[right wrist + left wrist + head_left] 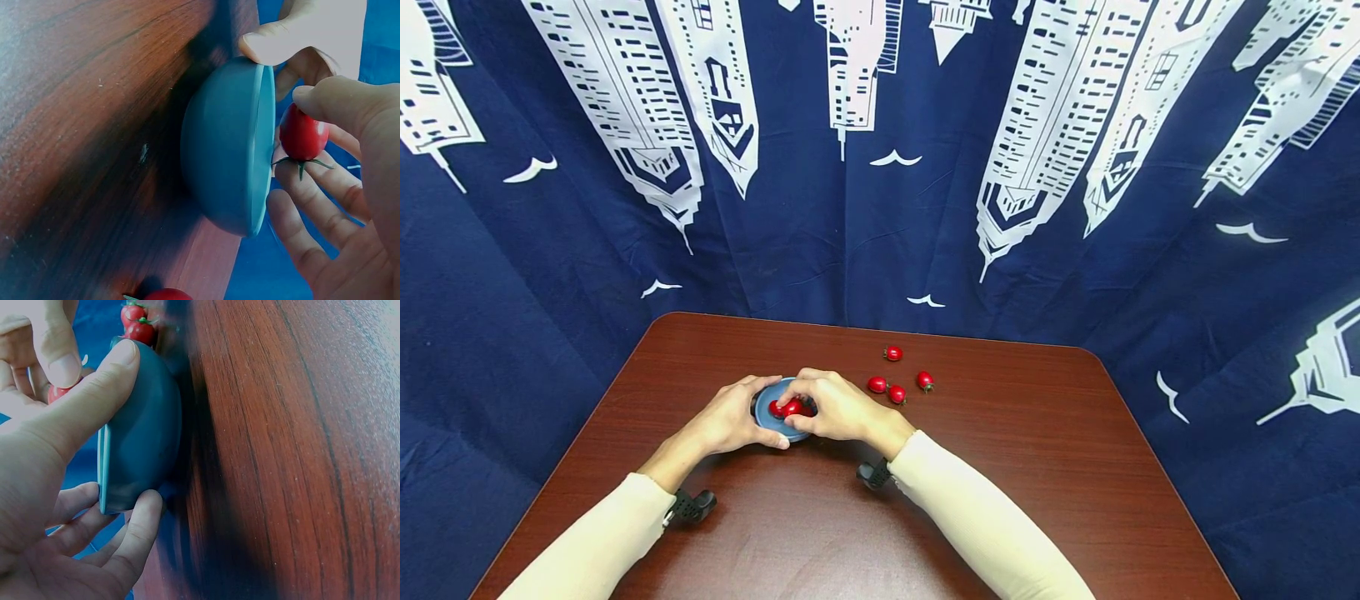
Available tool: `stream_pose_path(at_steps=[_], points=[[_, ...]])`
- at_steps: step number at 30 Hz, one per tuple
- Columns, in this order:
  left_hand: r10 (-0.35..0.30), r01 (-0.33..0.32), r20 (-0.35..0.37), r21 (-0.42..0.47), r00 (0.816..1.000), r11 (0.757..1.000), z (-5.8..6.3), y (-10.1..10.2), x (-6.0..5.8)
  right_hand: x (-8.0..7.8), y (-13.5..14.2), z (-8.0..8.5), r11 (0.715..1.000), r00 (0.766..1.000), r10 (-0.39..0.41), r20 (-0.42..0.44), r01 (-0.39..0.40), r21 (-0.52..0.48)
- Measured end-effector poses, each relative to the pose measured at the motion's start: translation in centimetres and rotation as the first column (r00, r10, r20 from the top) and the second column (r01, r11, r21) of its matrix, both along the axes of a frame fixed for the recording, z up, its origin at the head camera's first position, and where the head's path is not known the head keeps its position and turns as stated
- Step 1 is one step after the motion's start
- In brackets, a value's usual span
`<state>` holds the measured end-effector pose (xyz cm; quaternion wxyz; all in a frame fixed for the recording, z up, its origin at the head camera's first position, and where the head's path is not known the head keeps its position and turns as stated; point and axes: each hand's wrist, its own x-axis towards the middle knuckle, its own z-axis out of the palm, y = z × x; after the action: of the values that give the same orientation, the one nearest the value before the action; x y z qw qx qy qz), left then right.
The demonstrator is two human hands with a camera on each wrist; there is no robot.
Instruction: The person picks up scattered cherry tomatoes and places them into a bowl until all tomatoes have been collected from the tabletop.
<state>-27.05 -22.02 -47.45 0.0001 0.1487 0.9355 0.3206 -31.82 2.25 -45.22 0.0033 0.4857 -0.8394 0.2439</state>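
The left hand (pixel 730 419) grips the blue bowl's (pixel 140 437) rim between thumb and fingers. The right hand (pixel 835 408) pinches a glossy red cherry tomato (pixel 302 134) over the bowl mouth. Four loose tomatoes (pixel 897 393) lie at two o'clock on the brown surface (pixel 1037 450), with bare wood all around out to the rounded edges.

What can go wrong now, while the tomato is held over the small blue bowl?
1. The right hand pinches the tomato only with fingertips at the bowl's rim; it might slip and roll across the table.
2. The bowl is small and the left hand grips only its edge, so a push could tip it.
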Motion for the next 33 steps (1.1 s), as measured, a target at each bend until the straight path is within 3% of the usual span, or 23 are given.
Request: stream_pose_path(at_steps=[9,33], points=[[-0.001,0.001,-0.024,-0.007,1.0,1.0,-0.1,0.1,0.0,0.1,0.0,0.0,0.999,0.999,-0.045,0.002,0.045,0.026],[-0.002,0.002,0.003,-0.009,1.0,1.0,0.0,0.0,0.0,0.6,1.5,0.1,0.999,0.999,-0.05,0.008,0.05,0.006]])
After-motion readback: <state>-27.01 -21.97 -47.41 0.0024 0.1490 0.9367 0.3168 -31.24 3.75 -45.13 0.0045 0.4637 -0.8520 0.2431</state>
